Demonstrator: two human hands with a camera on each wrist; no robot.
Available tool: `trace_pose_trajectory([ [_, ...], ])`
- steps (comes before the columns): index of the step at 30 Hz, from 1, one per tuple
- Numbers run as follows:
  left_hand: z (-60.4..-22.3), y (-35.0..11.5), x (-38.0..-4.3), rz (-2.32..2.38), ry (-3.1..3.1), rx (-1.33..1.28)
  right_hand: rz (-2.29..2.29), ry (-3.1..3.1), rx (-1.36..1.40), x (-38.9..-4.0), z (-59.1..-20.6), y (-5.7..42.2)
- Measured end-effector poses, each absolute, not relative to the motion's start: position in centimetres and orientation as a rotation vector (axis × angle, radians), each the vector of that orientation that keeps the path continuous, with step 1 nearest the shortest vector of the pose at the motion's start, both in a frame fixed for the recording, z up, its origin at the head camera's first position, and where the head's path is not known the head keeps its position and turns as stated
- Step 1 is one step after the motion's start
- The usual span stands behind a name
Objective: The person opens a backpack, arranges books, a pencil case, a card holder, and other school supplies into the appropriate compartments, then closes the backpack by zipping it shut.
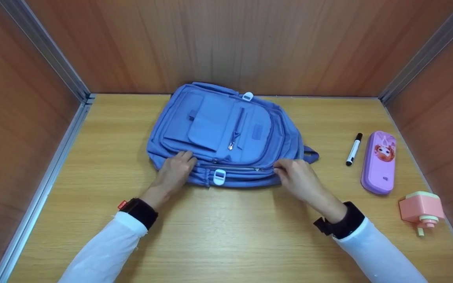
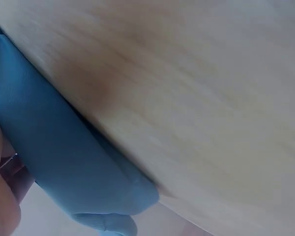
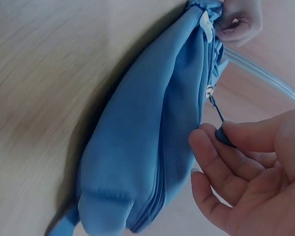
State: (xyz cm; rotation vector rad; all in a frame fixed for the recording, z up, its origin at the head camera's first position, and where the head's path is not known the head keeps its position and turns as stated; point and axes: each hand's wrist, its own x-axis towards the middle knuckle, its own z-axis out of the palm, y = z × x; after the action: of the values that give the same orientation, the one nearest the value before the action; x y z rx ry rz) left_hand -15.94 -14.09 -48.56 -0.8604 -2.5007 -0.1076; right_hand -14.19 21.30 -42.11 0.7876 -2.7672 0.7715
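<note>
A big blue cloth backpack [image 1: 214,118] lay flat on the light brown wooden table [image 1: 218,239], with its front pockets facing up. It was in the middle, near the brown wooden back wall [image 1: 226,43], and a blue strap [image 1: 311,155] stuck out at its right end.

The left hand [image 1: 174,171] was grasping the near side of the backpack, toward its left end, with the fingers bent over the cloth. A white plastic buckle [image 1: 219,177] sat on the bag just beside that hand. The right hand [image 1: 300,177] was pinching a small dark blue zip pull [image 3: 224,137] between finger and thumb. A thin cord joined the pull to the shiny metal zip slider [image 3: 209,91].

Right of the bag lay a white marker pen with black ends [image 1: 354,149]. Beside it was a long purple pencil case [image 1: 376,173] with a cartoon picture on top. Nearer the person stood a boxy pink thing with a pale green edge [image 1: 421,208].
</note>
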Motion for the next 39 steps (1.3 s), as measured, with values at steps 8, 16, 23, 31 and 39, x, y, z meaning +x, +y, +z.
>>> trace_pose_trajectory([
  [8, -48.8, -15.7, -16.9, -0.238, -2.471, -0.896, 0.804, -2.797, 0.772, -14.4, -42.2, 22.4],
  [16, -48.7, -15.7, -17.2, -0.264, -2.459, -0.879, 0.797, -2.796, 0.724, -14.5, -42.4, 23.1],
  [23, -48.0, -13.6, -15.5, -0.328, -2.484, -0.698, 0.943, -2.854, 0.742, -13.6, -41.9, 22.8],
  [31, -46.7, -6.1, -12.5, -0.361, -2.399, -0.887, 1.113, -2.860, 0.851, -12.5, -42.2, 21.9],
  [39, -46.9, -2.2, -11.4, -0.204, -2.499, -0.954, 1.230, -2.814, 0.974, -11.6, -42.4, 20.4],
])
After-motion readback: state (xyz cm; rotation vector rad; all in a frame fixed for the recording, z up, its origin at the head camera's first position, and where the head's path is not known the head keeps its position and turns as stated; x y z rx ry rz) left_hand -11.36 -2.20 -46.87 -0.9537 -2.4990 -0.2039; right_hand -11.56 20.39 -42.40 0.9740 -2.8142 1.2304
